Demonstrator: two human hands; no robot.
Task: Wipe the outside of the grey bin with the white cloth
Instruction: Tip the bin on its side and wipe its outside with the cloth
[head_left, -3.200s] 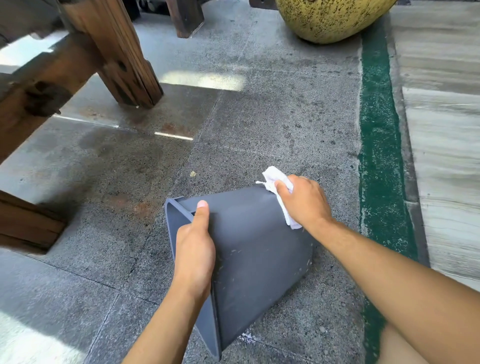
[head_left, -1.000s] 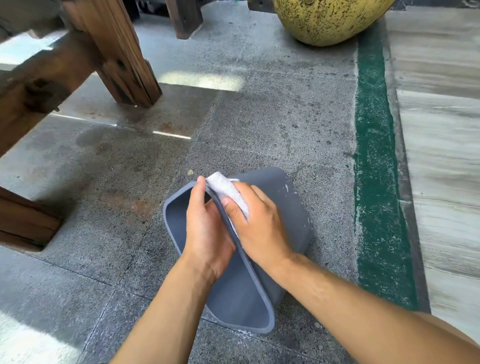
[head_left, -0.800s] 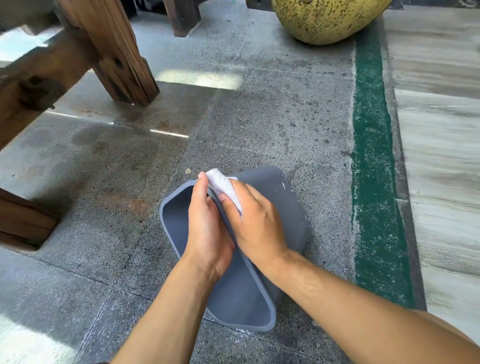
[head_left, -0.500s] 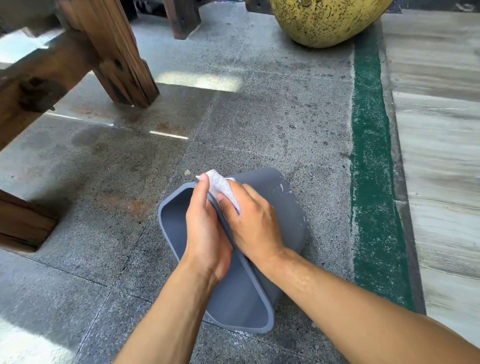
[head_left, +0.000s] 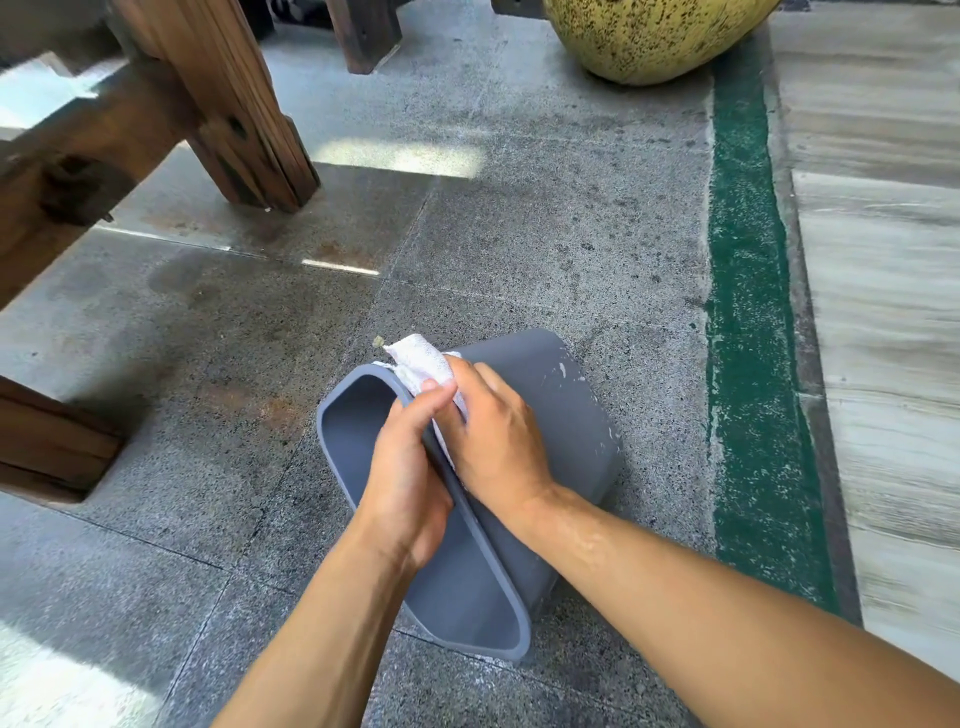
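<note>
The grey bin (head_left: 566, 415) lies tilted on the stone floor, its open mouth facing left and toward me. My left hand (head_left: 402, 467) grips the upper rim of the mouth, with the fingers reaching over the edge. My right hand (head_left: 493, 436) presses the white cloth (head_left: 421, 361) against the bin's outer wall just behind that rim. Most of the cloth is hidden under the hand, and one crumpled end sticks out past the fingertips. White specks mark the bin's far side.
Dark wooden furniture legs (head_left: 234, 119) stand at the upper left. A large speckled yellow-green pot (head_left: 654, 36) sits at the top. A green painted strip (head_left: 748, 312) runs along the right, with pale weathered boards (head_left: 883, 312) beyond it.
The bin turned from its side wall facing up to its mouth facing me. My right hand slid the cloth from the far end up to the rim, close to my left hand.
</note>
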